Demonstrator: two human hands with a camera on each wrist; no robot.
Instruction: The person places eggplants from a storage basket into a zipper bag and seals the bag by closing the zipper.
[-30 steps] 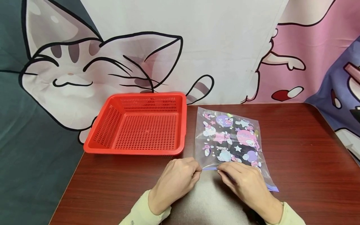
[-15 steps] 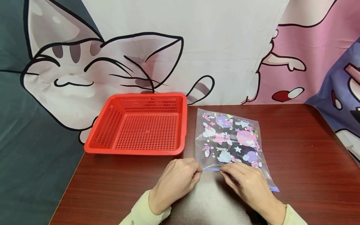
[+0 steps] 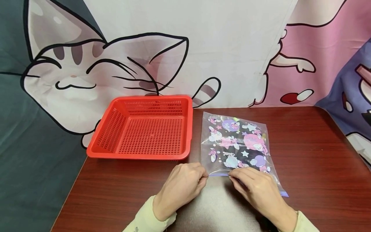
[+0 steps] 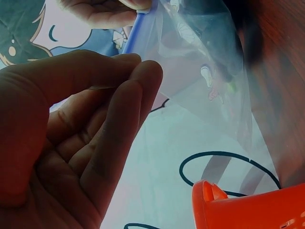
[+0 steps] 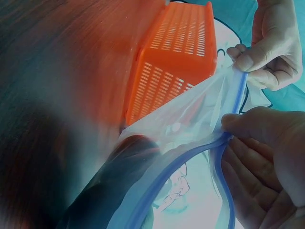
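A clear zip bag (image 3: 229,141) with pink, purple and white cartoon prints lies on the table, something dark showing through it. Its purple zip strip (image 3: 218,175) faces me. My left hand (image 3: 184,182) pinches the strip's left corner between thumb and fingers. Farther right along the strip, my right hand (image 3: 258,190) pinches it with thumb and fingertips. In the right wrist view, the strip (image 5: 238,95) is pressed together between both hands, while the bag mouth gapes on the other side of the right hand. The dark contents (image 5: 109,176) cannot be identified.
A red perforated plastic basket (image 3: 152,135) stands left of the bag, nothing visible inside. The brown wood-grain table (image 3: 313,154) meets a cartoon cat cloth (image 3: 234,54) at the back.
My right hand has slid a little to the right along the zip strip, lengthening the stretch between the hands. The left hand stays at the corner.
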